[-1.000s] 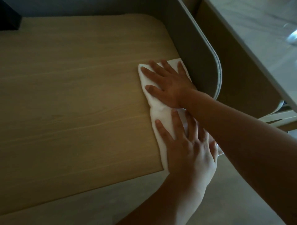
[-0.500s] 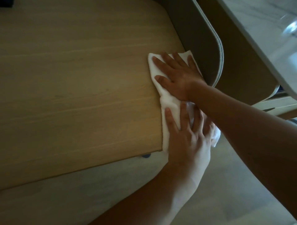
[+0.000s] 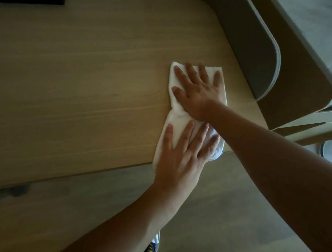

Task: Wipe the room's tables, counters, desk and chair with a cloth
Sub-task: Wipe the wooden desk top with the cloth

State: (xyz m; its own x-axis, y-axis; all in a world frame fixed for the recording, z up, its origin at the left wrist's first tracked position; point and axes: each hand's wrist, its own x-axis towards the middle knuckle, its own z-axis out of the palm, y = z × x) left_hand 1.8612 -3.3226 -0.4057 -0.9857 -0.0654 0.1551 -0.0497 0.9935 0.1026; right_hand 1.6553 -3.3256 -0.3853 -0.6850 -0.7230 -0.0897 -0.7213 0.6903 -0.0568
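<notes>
A white cloth (image 3: 177,117) lies stretched out on the light wooden desk top (image 3: 80,93), near its right front corner. My right hand (image 3: 196,91) presses flat on the far half of the cloth, fingers spread and straight. My left hand (image 3: 181,152) presses flat on the near half, by the desk's front edge, fingers straight. A bit of cloth bulges out under my left fingertips at the edge.
A grey upright side panel (image 3: 251,45) with a rounded corner borders the desk on the right. Beyond it stands a pale counter (image 3: 309,23). A dark object (image 3: 32,1) sits at the desk's far left. Wooden floor (image 3: 233,215) lies below the front edge.
Both hands and the cloth have slid left across the desk, away from the grey side panel. The view has shifted closer and lower.
</notes>
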